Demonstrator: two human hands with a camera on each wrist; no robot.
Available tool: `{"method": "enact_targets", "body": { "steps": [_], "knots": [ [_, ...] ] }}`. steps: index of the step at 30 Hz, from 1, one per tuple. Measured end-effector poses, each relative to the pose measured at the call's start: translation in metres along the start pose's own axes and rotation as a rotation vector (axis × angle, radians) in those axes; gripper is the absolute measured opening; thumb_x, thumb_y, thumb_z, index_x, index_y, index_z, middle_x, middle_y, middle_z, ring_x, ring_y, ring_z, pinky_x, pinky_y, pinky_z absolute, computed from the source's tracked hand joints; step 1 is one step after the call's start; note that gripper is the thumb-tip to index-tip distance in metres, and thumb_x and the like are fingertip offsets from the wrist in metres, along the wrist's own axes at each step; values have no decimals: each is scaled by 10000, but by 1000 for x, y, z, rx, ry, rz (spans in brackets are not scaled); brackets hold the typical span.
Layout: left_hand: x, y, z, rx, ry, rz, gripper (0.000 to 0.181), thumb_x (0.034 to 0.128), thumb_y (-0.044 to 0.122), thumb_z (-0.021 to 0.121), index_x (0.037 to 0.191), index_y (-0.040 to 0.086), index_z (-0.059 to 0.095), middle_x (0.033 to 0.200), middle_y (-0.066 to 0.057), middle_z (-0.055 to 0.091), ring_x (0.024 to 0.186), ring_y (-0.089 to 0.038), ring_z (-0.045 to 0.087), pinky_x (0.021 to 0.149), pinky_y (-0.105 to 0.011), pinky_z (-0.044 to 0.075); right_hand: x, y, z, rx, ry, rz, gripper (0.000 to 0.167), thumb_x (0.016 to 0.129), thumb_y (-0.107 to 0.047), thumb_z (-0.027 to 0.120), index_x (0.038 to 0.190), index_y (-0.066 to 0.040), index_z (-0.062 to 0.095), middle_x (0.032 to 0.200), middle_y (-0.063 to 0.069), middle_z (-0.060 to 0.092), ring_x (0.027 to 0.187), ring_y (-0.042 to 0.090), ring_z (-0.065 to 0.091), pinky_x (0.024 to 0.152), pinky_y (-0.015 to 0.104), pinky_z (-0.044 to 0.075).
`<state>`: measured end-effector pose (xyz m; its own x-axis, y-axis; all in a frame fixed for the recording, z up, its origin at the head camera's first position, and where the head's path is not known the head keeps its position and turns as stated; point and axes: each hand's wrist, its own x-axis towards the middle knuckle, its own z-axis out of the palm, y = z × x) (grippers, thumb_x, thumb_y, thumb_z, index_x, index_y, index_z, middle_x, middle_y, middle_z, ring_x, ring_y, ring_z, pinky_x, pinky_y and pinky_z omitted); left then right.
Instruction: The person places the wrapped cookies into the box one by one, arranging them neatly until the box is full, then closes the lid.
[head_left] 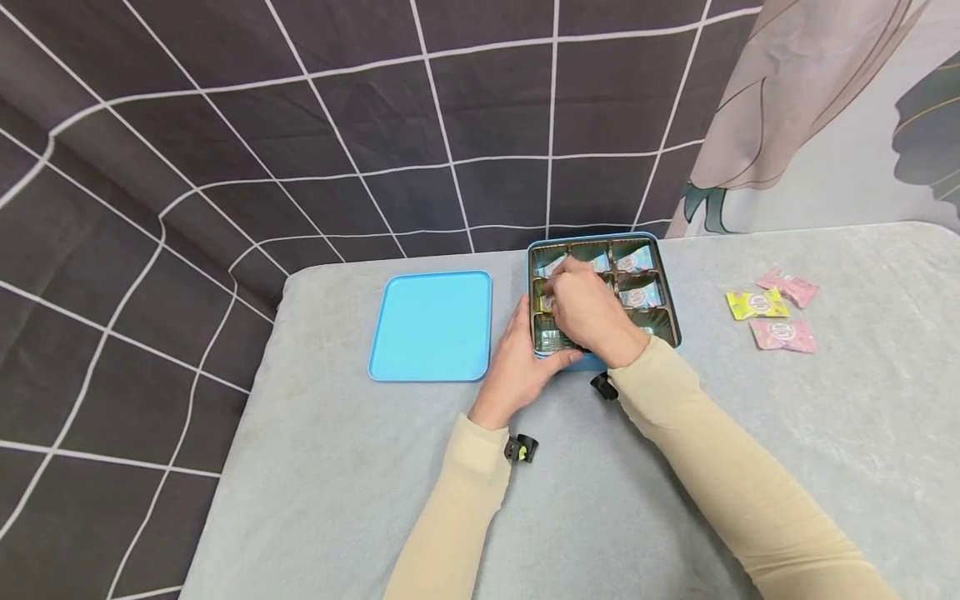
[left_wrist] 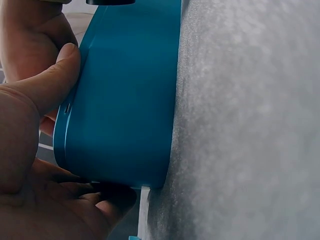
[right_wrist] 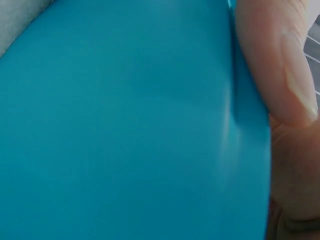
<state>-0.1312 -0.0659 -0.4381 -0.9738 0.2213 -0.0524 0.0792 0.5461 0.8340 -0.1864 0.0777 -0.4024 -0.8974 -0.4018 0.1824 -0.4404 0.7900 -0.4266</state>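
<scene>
— Cream sleeves (head_left: 742,475) come up from the bottom edge, with a small black device (head_left: 522,448) at the left wrist and another at the right.

— Where do the hands go?

— Both to the blue tin (head_left: 588,364), which stands near the back edge of the grey cloth (head_left: 315,467). The left hand (head_left: 517,362) grips its near left corner, thumb on the near rim, fingers against the left side.

— And the right hand (head_left: 588,308)?

— It is over the brown tray (head_left: 551,335) inside the tin, fingers bent down at the left compartment of the middle row, where a yellow sweet (head_left: 545,302) shows just under them.

— Is it pinching that sweet?

— I cannot tell. The hand covers its own fingertips in the head view, and the tin's wall fills most of the right wrist view.

— What else is in the tray?

— Blue sweets (head_left: 636,259): one in each back compartment, the left two partly hidden by the hand, and one in the middle row on the right.

— Outside the tin?

— Its lid (head_left: 431,327) lies flat to the left. Well to the right, three sweets lie close together: a yellow one (head_left: 757,304) between two pink ones (head_left: 783,335). Behind everything hangs a dark curtain (head_left: 495,100) with white lines.
</scene>
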Motion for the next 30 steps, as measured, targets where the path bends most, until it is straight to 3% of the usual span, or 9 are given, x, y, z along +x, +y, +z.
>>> {"method": "enact_targets", "body": {
  "steps": [6, 14, 22, 30],
  "knots": [
    [0, -1, 0, -2, 2, 11, 1110, 849, 426, 808, 1606, 12, 109, 1656, -161, 182, 1501, -256, 239, 1184, -406, 286, 0, 0, -2, -4, -26, -33, 272, 910, 93, 517, 1103, 108, 708, 1093, 246, 673, 1010, 382, 643, 850, 472, 559],
    [1, -1, 1, -13, 20, 46, 1081, 842, 384, 826, 1606, 35, 146, 1633, -144, 253, 1459, -234, 322, 1164, -391, 320, -3, -2, -7, -51, -55, 0, 318, 941, 115, 480, 1142, 54, 719, 1141, 230, 688, 996, 384, 666, 756, 477, 579],
    [1, -3, 1, -17, 19, 42, 1069, 849, 369, 824, 1603, 25, 149, 1634, -145, 250, 1447, -245, 339, 1153, -410, 336, -4, 0, -7, 20, 8, 8, 339, 921, 129, 452, 1114, 68, 723, 1115, 224, 696, 1033, 375, 659, 834, 469, 563],
    [1, -2, 2, -16, 21, 38, 1063, 849, 351, 828, 1607, 41, 150, 1631, -134, 262, 1436, -235, 353, 1148, -407, 343, -5, 2, -6, 38, 49, 51, 333, 878, 120, 499, 1099, 46, 736, 1084, 218, 670, 977, 386, 638, 780, 482, 549]
  ]
}}
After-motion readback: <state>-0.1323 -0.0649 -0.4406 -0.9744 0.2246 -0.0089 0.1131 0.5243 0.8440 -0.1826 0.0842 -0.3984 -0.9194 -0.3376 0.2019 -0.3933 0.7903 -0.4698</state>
